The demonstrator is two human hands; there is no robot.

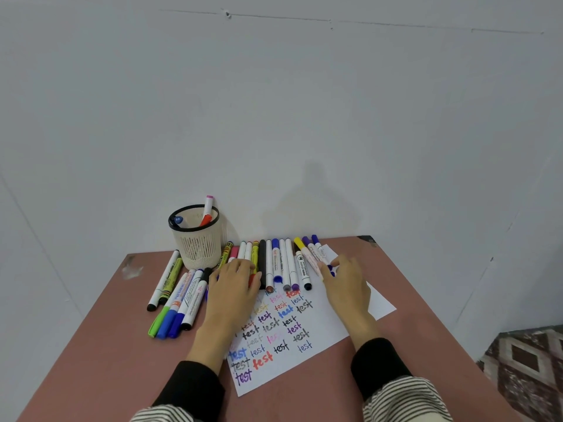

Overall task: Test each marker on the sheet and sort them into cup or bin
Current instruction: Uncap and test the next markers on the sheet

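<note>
Many capped markers (275,263) rowed | left hand (236,283) flat | right hand (345,280) fingers relaxed, apart

One sheet (304,327), one mesh cup (196,239) — two markers inside, two hands, left (236,287) — right (347,284).

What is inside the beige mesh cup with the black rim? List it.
The beige mesh cup holds a white marker with a red cap down and pink end up, plus a blue-capped marker at the rim. Anything lower is hidden by the wall.
</note>
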